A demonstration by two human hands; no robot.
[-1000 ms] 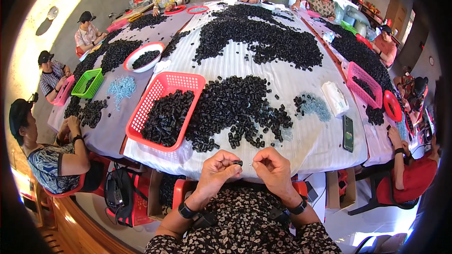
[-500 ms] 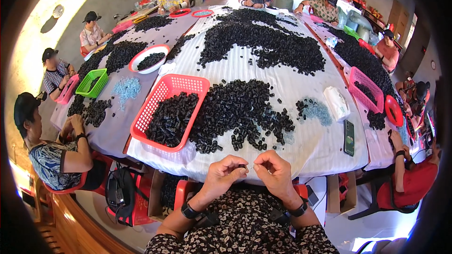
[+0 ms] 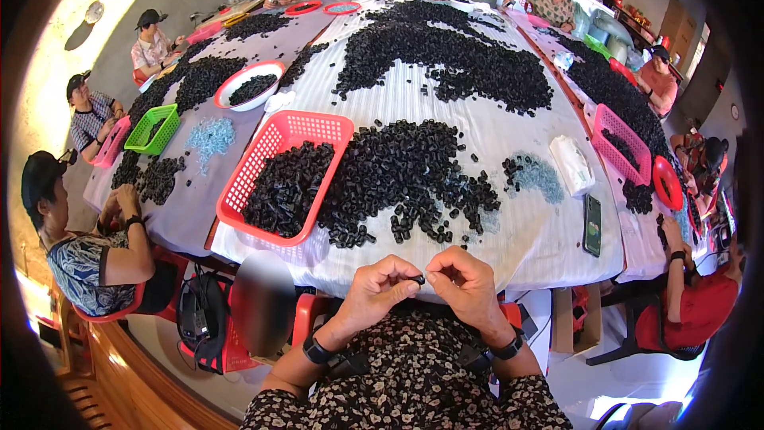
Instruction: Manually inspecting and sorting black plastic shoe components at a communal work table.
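Just past the table's near edge, my left hand (image 3: 376, 293) pinches a small black plastic cap-like piece (image 3: 418, 279) between thumb and fingertips. My right hand (image 3: 468, 287) is closed in a pinch right beside that piece. Whatever its fingertips hold is too small to make out. Beyond both hands spreads a heap of similar short black cylindrical pieces (image 3: 398, 179) on the white cloth (image 3: 509, 259). Left of the heap, a pink plastic basket (image 3: 227, 207) holds many more of them. A scatter of pale blue translucent bits (image 3: 539, 179) lies to the right, with a few black pieces at its edge.
A dark phone (image 3: 592, 225) and a white tissue pack (image 3: 571, 166) lie at the right. Farther off is another large black heap (image 3: 446, 64). A green basket (image 3: 163, 137) and a red-rimmed bowl (image 3: 274, 72) stand left. Several people sit around the table, handling small pieces.
The view has shifted slightly, so the table's contents appear a little higher. My hands remain close together, and the black piece in my left fingertips shows more plainly.
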